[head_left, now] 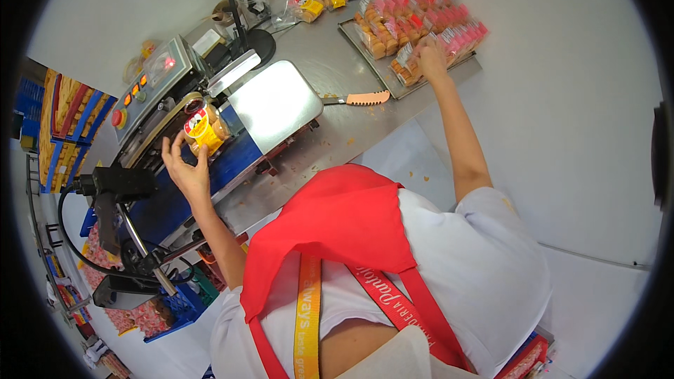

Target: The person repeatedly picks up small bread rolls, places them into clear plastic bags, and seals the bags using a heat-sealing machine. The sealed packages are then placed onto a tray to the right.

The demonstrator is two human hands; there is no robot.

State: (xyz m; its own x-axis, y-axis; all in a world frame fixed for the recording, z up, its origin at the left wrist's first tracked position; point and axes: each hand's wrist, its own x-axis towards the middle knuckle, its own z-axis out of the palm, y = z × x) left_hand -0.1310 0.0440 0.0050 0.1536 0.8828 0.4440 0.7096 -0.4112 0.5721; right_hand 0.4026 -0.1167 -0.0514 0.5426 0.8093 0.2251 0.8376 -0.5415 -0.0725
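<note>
My left hand (187,161) has its thumb and fingers around a clear bag of golden pastries with a yellow label (203,130), at the infeed of a sealing machine (151,81) with a blue belt (239,151) and a metal plate (275,102). My right hand (431,58) reaches onto a metal tray (344,28) of pink-topped pastry bags (414,10), its fingers closed on a bag in the front row (404,67); its fingertips are partly hidden.
A knife with a peach handle (367,98) lies on the steel table (358,133). Two yellow-labelled bags (307,8) lie behind, near a black lamp stand (256,47). A black jointed bracket (119,182) and stacked blue crates (77,126) stand at left. A white wall is at right.
</note>
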